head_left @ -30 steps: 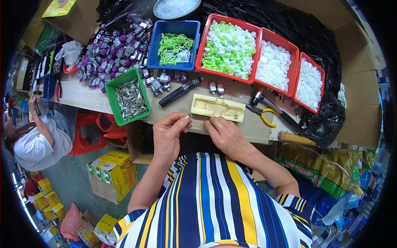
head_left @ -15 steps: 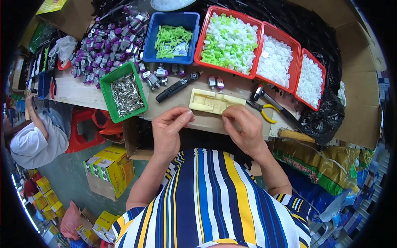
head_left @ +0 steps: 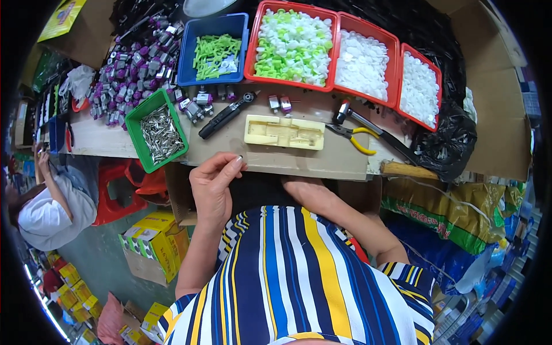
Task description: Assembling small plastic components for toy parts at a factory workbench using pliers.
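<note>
My left hand (head_left: 214, 183) is raised just in front of the table edge, thumb and forefinger pinched together. A tiny dark speck shows at the fingertips, too small to name. My right hand (head_left: 300, 186) reaches under the table's front edge, its fingers hidden. Nearest on the table lies a cream-coloured moulded block (head_left: 284, 133) with recesses cut into it, holding nothing I can make out. Yellow-handled pliers (head_left: 354, 137) touch its right end. A black pen-shaped tool (head_left: 226, 117) rests to its left, and two small silver-and-purple motors (head_left: 280, 104) sit behind it.
A green bin (head_left: 133, 127) of metal pins stands at left, before a heap of small motors (head_left: 138, 75). Behind are a blue bin (head_left: 244, 46) of green parts and red bins (head_left: 333, 66) of white and green pieces. A hammer (head_left: 382, 133) lies right. Another person (head_left: 57, 201) sits far left.
My right hand has left the front of the cream block and gone down under the table edge. My left hand stays pinched. The whole view has shifted, moving the table things leftward.
</note>
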`<action>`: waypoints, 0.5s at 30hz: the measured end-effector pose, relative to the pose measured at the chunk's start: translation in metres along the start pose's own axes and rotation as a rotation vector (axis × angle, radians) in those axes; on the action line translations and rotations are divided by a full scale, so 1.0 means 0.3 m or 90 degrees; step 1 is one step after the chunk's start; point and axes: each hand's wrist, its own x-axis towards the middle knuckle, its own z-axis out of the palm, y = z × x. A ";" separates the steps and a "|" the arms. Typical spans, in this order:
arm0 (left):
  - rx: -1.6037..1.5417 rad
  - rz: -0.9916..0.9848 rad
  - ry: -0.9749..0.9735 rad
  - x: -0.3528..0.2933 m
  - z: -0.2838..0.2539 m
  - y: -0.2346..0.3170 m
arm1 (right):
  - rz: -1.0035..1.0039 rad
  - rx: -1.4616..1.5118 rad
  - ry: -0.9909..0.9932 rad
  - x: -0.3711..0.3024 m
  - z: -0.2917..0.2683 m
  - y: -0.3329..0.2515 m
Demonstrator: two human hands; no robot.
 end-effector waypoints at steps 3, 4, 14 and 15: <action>0.004 0.002 0.005 -0.012 -0.008 -0.018 | 0.051 0.081 -0.031 -0.010 -0.003 -0.012; 0.002 0.003 0.001 -0.014 -0.005 -0.022 | 0.054 0.078 -0.028 -0.014 0.001 -0.013; 0.018 -0.002 -0.044 -0.041 0.073 -0.018 | 0.043 0.722 0.321 -0.135 -0.254 -0.160; 0.034 0.011 -0.059 -0.039 0.095 -0.015 | 0.055 0.880 0.378 -0.126 -0.259 -0.154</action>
